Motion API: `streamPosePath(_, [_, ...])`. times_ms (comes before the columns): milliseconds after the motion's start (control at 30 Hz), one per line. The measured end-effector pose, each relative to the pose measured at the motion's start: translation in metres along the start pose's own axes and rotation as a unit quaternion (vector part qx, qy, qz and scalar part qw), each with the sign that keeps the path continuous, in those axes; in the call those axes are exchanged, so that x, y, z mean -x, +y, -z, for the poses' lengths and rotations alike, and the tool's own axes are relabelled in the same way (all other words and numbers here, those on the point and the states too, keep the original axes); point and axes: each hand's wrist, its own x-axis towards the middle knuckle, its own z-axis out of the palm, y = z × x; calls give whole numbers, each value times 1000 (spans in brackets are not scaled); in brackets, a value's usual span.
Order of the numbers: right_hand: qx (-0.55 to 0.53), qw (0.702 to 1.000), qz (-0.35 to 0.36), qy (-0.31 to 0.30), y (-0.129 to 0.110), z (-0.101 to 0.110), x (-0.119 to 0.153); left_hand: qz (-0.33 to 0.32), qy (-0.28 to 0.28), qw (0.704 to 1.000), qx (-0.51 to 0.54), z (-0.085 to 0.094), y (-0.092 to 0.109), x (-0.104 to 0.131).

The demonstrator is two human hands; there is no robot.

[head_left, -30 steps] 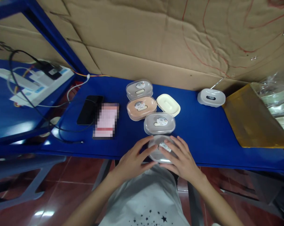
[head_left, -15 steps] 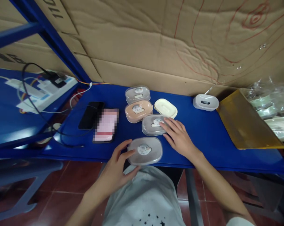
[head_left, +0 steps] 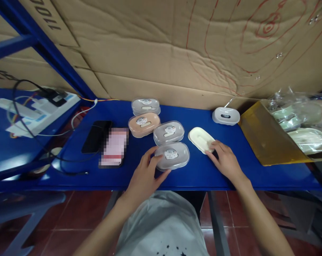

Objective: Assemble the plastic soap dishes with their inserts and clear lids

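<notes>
My left hand [head_left: 143, 174] grips the left side of a grey soap box [head_left: 178, 160] with a clear lid and a round label, thumb below and fingers on top. It sits just in front of a second grey soap box [head_left: 177, 133]. My right hand [head_left: 227, 161] pinches the lower right end of a cream oval soap tray [head_left: 199, 138], which lies tilted on the blue table. Behind the grey boxes stand a peach soap box [head_left: 151, 122] and another grey lidded box [head_left: 147, 111], both labelled.
A white oval dish [head_left: 227, 120] stands at the back near a yellow-brown carton [head_left: 267, 142] holding plastic-wrapped pieces. Two phones, one dark [head_left: 94, 137] and one lit [head_left: 115, 144], lie left beside cables and a power strip [head_left: 53, 115]. Cardboard [head_left: 139, 53] walls the back.
My left hand has slid its grey box inward, close to the other grey one. My right hand has left that other box and taken the cream tray, drawing it nearer and to the right.
</notes>
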Motion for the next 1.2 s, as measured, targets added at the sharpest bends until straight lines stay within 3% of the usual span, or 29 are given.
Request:
streamPosePath(133, [-64,998,-5,-9,-2,22,54,-9,5,999,-39,-18,8,-28])
streamPosePath(300, [-137,990,22,-18,-5,35,63,-46,53,989,-127,-31,29,-49])
streamPosePath(400, [-172,984,39,-28,-1,33,49,-119,45,983,-135,-31,45,-40])
streamPosePath(500, [-193,980,44,-33,13,29,25,-236,-63,965,-95,-32,55,-23])
streamPosePath(567, [-148,988,36,-4,32,25,3,-267,-133,951,-75,-34,55,-13])
streamPosePath(633, [-47,998,13,29,57,21,-21,-252,-154,953,-62,-33,51,-6])
streamPosePath(733, [97,993,-61,41,98,13,-55,-213,-127,967,-52,-26,38,1])
streamPosePath(833, [145,985,-85,50,126,9,-74,-185,-106,976,-45,-12,23,7])
streamPosePath(900, [144,984,-82,65,132,11,-76,-174,-92,980,-29,-4,14,11])
streamPosePath(1033, [126,981,-96,114,111,21,-53,-161,-68,985,1,1,5,17])
streamPosePath(1133, [60,981,-77,169,62,29,-14,-148,-70,986,7,-2,5,17])
streamPosePath(1200, [10,985,-29,172,20,30,18,-136,-75,988,7,-6,6,17])
